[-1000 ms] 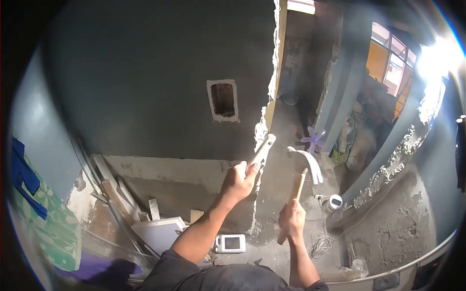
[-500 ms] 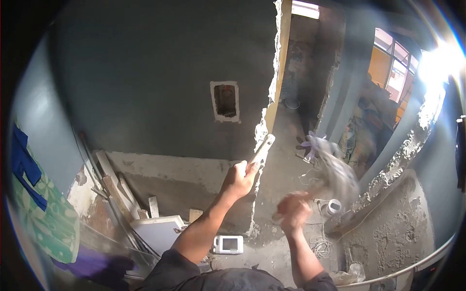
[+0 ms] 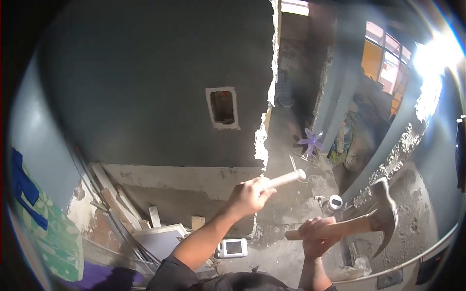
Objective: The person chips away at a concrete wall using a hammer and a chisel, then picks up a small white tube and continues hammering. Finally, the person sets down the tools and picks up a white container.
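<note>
My left hand (image 3: 250,198) is closed round a pale, dusty chisel (image 3: 286,180), whose blunt, rounded end points right; the other end is hidden by the hand and its blade does not show. Just left of and above that tool runs the rough, broken plaster edge (image 3: 261,145) of the dark grey wall (image 3: 145,97). My right hand (image 3: 318,235) grips the wooden handle of a claw hammer (image 3: 357,225). Its metal head is out to the right, with the claw curving down, well apart from the chisel.
A rectangular box recess (image 3: 223,107) is cut in the wall. Below stand a white device with a screen (image 3: 233,248) and a round white-topped thing (image 3: 334,202). Wood strips (image 3: 114,191) lean at the left. A purple flower-shaped thing (image 3: 310,142) lies beyond the wall edge.
The hammer, blurred and raised before, has swung down and right and now lies nearly level. My left hand has moved right and down with the chisel, whose end has turned more to the right.
</note>
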Demonstrator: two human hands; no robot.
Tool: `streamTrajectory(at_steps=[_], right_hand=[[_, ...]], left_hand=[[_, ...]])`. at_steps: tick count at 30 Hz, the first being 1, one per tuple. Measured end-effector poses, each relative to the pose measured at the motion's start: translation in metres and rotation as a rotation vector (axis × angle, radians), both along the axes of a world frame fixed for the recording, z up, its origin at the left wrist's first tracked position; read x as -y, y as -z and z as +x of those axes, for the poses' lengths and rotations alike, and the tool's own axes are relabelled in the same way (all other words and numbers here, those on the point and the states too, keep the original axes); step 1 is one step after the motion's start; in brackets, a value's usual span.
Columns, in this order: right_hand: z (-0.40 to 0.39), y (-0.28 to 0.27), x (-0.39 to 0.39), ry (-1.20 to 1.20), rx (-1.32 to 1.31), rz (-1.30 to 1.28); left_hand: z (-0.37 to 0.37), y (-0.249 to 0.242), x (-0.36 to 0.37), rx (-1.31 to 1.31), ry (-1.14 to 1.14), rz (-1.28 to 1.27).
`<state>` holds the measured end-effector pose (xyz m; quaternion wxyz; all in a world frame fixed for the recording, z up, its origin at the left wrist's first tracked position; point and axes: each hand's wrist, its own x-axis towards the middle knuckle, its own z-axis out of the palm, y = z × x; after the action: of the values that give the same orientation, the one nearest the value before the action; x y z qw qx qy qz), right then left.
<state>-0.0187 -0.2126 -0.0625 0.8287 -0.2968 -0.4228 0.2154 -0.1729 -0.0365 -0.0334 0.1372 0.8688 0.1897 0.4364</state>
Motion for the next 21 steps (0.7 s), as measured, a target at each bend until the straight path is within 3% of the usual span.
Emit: streamTrajectory(at_steps=[2, 3, 6, 11, 15, 21], right_hand=[[-0.007, 0.031, 0.006, -0.072, -0.114, 0.017], [-0.009, 0.051, 0.005, 0.000, -0.123, 0.037], [-0.008, 0.081, 0.016, 0.034, 0.035, -0.154], [-0.022, 0.119, 0.026, 0.036, -0.110, -0.514], [-0.032, 0.145, 0.028, 0.008, -0.088, -0.610], [-0.018, 0.137, 0.003, -0.114, -0.101, -0.425]], left_hand=[[-0.016, -0.001, -0.005, 0.086, -0.105, -0.257], [-0.027, -0.013, -0.005, -0.068, -0.112, -0.477], [-0.034, -0.017, -0.005, -0.071, -0.057, -0.499], [-0.032, -0.008, -0.014, -0.002, 0.003, -0.610], [-0.034, 0.003, -0.023, 0.009, -0.046, -0.576], [-0.039, 0.016, -0.018, 0.002, -0.101, -0.434]])
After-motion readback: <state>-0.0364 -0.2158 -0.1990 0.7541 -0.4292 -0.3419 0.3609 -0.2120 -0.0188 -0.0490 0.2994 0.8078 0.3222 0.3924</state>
